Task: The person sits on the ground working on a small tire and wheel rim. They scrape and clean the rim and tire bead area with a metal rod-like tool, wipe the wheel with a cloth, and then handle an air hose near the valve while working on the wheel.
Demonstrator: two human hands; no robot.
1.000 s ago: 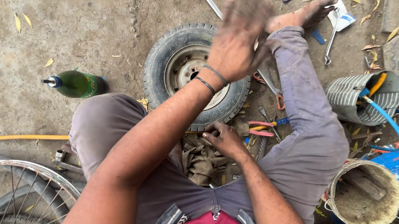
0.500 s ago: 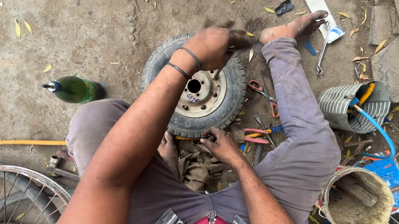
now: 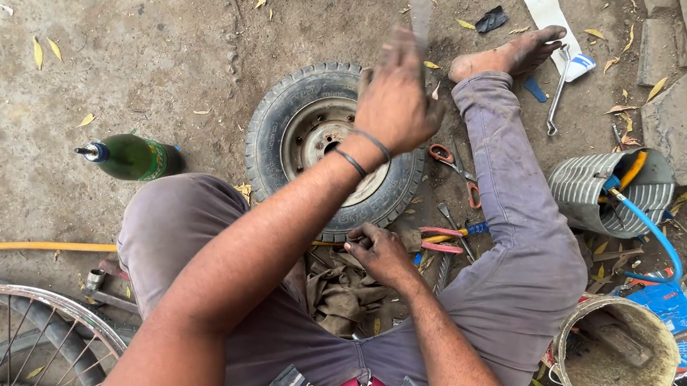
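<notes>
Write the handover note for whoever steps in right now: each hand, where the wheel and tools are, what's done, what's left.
Left hand: raised above the small wheel, gripping a flat metal tool; the tool is blurred, so its exact kind is unclear.
Right hand: low at the wheel's near edge, fingers closed on something small that I cannot make out.
Wheel: flat on the ground between the legs, tyre on the rim.
Nearby: scissors and pliers to the right, rag below, green bottle to the left, spanner by the foot.
Done: nothing shows as finished.
Left: tyre is not yet off the rim.
</notes>
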